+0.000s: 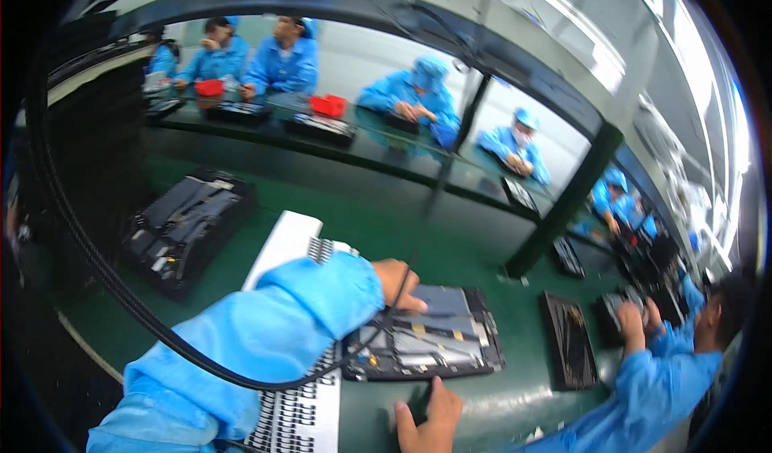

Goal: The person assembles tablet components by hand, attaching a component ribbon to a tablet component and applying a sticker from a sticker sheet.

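A tablet-like device with its inside exposed [438,342] lies on the green table before me, showing grey battery panels and dark cables in a black frame. My left hand [397,284], in a blue sleeve, reaches over its upper left part with the fingers bent down and closed; whatever they hold is hidden. Just below the device's near edge, my right hand [432,422] has thumb and forefinger spread apart, with one fingertip close to the frame. White sheets with rows of small black pieces [299,411] lie left of the device, partly under my left sleeve.
A stack of similar opened devices [185,224] stands at the left. A black tray [569,340] lies to the right, near a co-worker in blue [659,381]. A dark cable [161,328] loops across the view. A green post [567,200] rises beyond; several people sit opposite.
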`<state>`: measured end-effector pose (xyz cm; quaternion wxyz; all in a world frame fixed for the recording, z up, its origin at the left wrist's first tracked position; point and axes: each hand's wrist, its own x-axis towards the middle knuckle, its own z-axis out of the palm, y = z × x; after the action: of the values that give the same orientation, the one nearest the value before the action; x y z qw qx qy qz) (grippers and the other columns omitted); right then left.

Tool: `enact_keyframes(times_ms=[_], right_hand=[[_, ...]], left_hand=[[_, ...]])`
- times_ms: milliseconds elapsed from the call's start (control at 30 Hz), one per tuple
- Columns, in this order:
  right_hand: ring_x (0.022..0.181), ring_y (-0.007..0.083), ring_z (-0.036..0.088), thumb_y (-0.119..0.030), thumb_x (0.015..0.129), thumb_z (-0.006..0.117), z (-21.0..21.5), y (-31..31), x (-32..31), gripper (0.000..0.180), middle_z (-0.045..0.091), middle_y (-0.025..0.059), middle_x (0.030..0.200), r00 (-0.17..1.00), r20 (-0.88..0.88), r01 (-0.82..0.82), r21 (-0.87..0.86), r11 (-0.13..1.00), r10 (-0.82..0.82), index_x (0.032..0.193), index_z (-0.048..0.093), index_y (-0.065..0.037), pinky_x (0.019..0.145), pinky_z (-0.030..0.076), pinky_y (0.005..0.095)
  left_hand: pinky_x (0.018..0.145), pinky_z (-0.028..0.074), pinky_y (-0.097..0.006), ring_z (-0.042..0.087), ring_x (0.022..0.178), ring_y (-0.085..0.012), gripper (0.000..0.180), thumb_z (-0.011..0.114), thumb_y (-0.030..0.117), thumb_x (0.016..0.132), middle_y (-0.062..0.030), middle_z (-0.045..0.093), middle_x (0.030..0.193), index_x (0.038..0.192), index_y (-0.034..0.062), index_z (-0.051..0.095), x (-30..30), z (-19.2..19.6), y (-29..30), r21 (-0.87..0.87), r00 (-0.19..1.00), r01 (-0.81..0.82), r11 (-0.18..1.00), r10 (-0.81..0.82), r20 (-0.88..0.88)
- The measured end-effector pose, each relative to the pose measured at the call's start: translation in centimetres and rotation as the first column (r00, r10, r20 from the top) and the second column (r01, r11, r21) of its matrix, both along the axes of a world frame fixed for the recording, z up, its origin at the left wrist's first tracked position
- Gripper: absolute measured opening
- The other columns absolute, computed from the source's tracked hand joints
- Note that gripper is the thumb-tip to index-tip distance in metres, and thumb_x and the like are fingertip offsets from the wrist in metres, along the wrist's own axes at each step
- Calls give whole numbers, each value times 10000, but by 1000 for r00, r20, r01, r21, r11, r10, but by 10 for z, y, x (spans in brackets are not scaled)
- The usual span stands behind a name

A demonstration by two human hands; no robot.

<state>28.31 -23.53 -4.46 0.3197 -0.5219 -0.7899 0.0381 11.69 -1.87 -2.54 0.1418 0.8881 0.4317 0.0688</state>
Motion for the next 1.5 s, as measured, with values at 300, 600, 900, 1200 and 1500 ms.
enact_keyframes(times_ms=[300,600,900,1200,1500], right_hand=[[1136,287,357,-122,813,541,37,8,-8,503,293,162,1257,792,-610,131,180,975,6,1223,318,64,947,308,375],[1122,266,376,15,797,479,97,64,-66,502,334,175,1243,420,-801,-365,280,888,425,1248,264,65,931,312,345],[1191,300,262,-59,640,690,34,105,-231,812,138,177,1316,275,-757,-807,154,570,593,1275,194,41,939,335,395],[1229,391,169,-249,669,658,13,86,-280,806,95,298,1330,555,-547,-764,-36,644,627,1237,224,124,1007,158,384],[1200,390,235,-292,712,616,1,100,-283,759,186,304,1305,578,-623,-725,-94,683,527,1221,249,134,996,186,382]], left_hand=[[777,415,-422,546,861,-370,740,433,615,719,-269,565,882,846,-99,579,14,45,-28,-113,977,-75,991,95,191],[667,457,-394,571,737,-382,698,520,559,695,-293,561,736,756,-136,562,-103,139,-57,226,854,-409,884,284,437],[603,450,-370,572,655,-318,644,543,579,689,-203,578,683,777,-57,598,-305,104,-129,199,637,-770,606,743,206],[824,382,-368,473,953,-362,713,559,548,687,-255,488,985,1014,-85,546,-344,56,-155,79,415,-910,408,892,179],[845,383,-351,483,978,-357,758,541,580,692,-256,476,1083,1095,-60,494,-354,52,-153,-111,440,-879,464,879,186]])
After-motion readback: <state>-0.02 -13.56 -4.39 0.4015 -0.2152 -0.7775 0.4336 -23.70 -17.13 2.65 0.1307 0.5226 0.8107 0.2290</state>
